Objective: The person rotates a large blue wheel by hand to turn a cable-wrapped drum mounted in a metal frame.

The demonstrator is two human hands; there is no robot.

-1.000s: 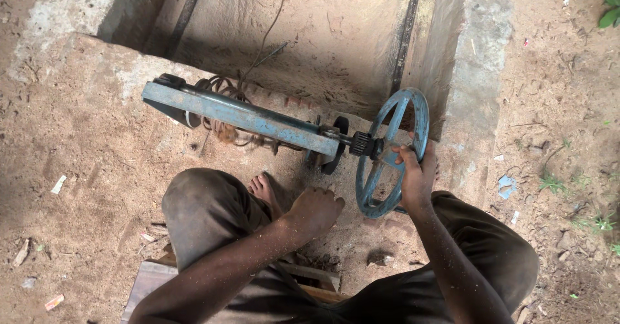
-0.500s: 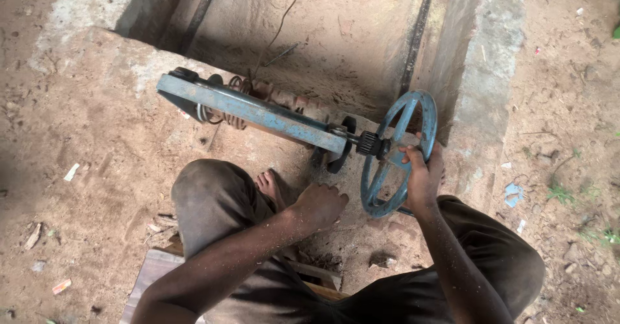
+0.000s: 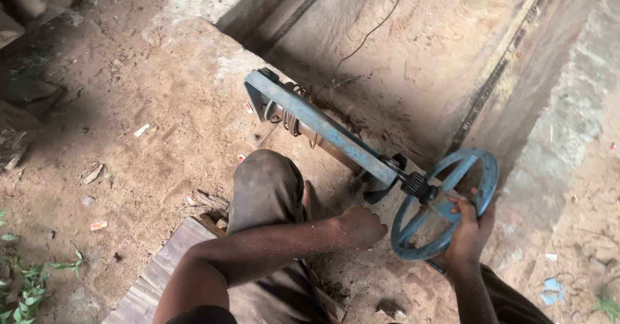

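A concrete trench [image 3: 413, 59] runs across the upper frame, its sandy floor sunk below the surrounding dirt ground [image 3: 129, 137]. A thin wire [image 3: 374, 30] trails along the trench floor. At the trench edge lies a blue steel bar [image 3: 316, 127], slanting from upper left to lower right, with a rusty coil [image 3: 290, 119] tucked beneath its upper end. The bar's lower end carries a short threaded shaft that meets the hub of a blue spoked wheel [image 3: 445, 202] — the wheel stands tilted, just over the trench lip.

The person sits on a wooden board [image 3: 155, 279], one knee [image 3: 266, 182] raised beside the bar.

Right hand [image 3: 468, 230]: grip clenched on the wheel's lower rim, fingers wrapped over it. Left hand [image 3: 358, 226]: curled into a loose fist, resting low between knee and wheel — whether it grasps anything cannot be told.

Small scraps [image 3: 141, 130] dot the ground at left.
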